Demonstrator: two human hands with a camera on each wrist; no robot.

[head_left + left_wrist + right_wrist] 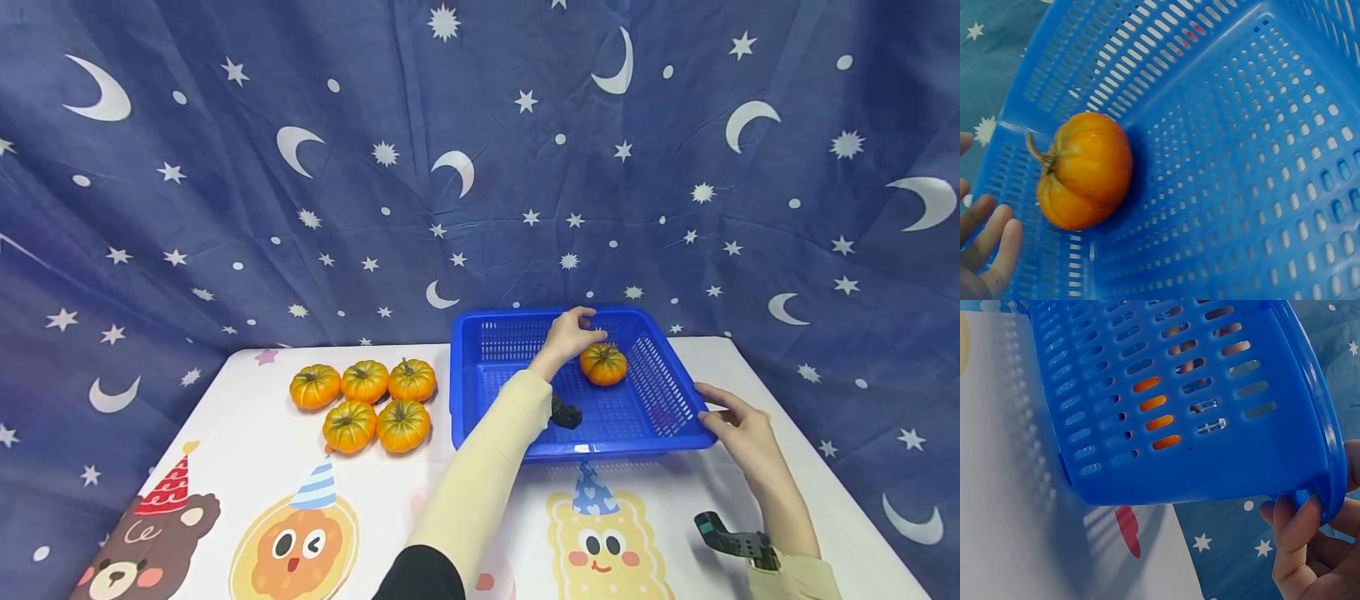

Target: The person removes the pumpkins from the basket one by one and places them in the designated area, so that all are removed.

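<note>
A small orange pumpkin [603, 364] with a curved stem sits on the floor of a blue slotted plastic basket [465, 375], toward its far right part. Just above and to the left of this pumpkin is my left hand [572, 335], its fingers spread apart and holding nothing. In the left wrist view, the fingertips [1007, 244] stay clear of the pumpkin [1088, 172]. At the basket's right side, my right hand [738, 425] pinches the rim between thumb and fingers. The right wrist view shows those fingers [1297, 528] curled at the rim's corner.
Several more pumpkins [350, 427] lie grouped on the white table [420, 500], left of the basket. Cartoon figures are printed on the cloth. A dark blue curtain [360, 208] with moons and stars hangs behind the table. A black device [738, 543] is strapped to the right wrist.
</note>
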